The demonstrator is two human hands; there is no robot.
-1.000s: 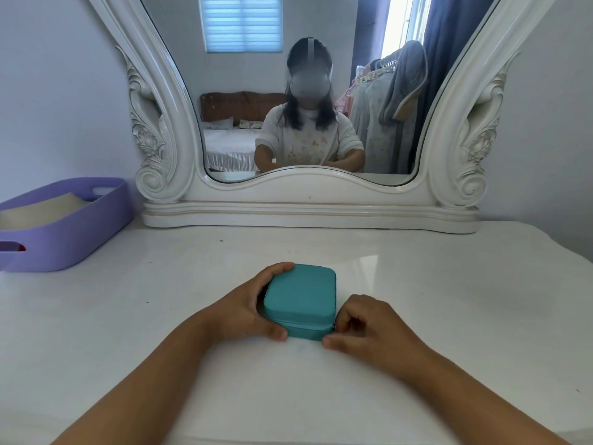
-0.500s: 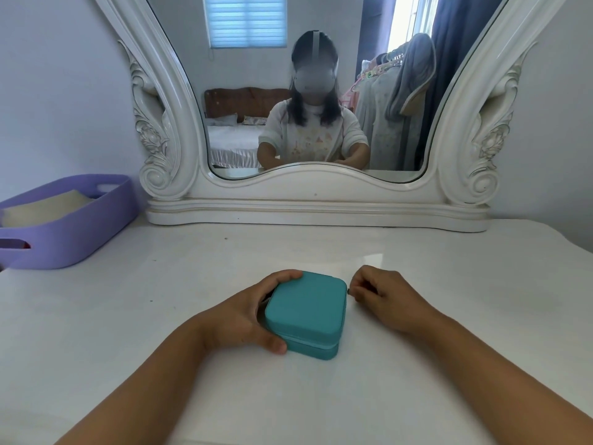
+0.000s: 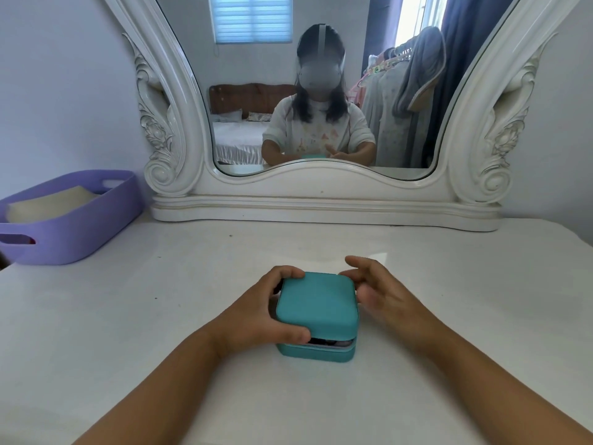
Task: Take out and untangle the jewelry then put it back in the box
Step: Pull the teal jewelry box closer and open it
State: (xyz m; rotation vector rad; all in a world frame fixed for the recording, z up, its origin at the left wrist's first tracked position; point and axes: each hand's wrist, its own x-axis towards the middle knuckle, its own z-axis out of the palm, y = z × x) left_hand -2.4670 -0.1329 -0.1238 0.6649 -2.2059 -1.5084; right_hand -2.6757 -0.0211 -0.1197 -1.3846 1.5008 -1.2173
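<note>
The teal jewelry box [image 3: 317,311] sits on the counter [image 3: 160,316], lid cracked ajar. Left hand [image 3: 256,313] grips its 9 o'clock side; right hand [image 3: 382,293] hovers loosely spread at 3 o'clock. Flipping the lid fast could spill jewelry (contents barely visible).

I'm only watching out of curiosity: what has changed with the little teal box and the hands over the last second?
The right hand slid from the front corner of the teal box round its right side, then let go and opened beside it. The lid now stands slightly ajar, with a dark gap at the front. The left hand kept gripping the box's left side; the purple basket stayed put.
</note>
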